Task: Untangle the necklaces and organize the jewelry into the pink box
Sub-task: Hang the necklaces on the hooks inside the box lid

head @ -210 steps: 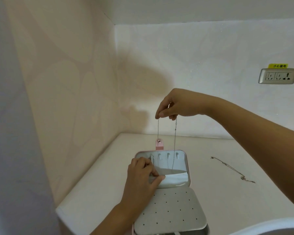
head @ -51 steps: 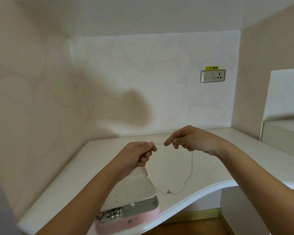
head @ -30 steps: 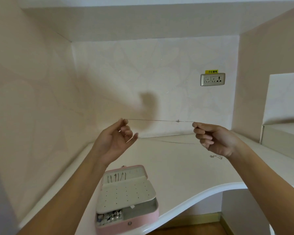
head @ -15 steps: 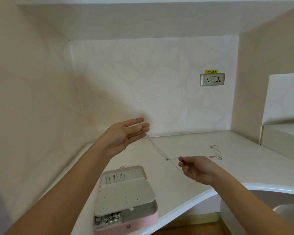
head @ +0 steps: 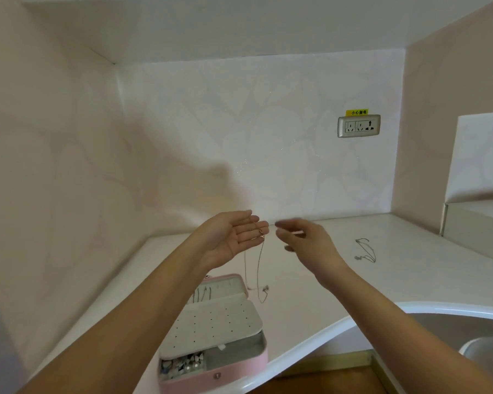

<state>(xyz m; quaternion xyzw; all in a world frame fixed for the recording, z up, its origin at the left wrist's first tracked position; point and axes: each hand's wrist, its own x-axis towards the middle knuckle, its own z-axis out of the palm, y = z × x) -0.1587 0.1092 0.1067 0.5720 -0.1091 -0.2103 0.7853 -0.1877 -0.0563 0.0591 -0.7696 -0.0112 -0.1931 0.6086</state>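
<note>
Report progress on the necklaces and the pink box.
Done: chains hang in the pink box lid, and small pieces sit in its front compartment. In hand: one necklace drapes over the left hand, right hand beside it. Left: a second necklace lies on the counter.

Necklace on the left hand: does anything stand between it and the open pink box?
Nothing visible does. The necklace hangs from the open left hand beside the raised lid of the pink box, its hooks exposed. A perforated panel lies over the base only.
</note>
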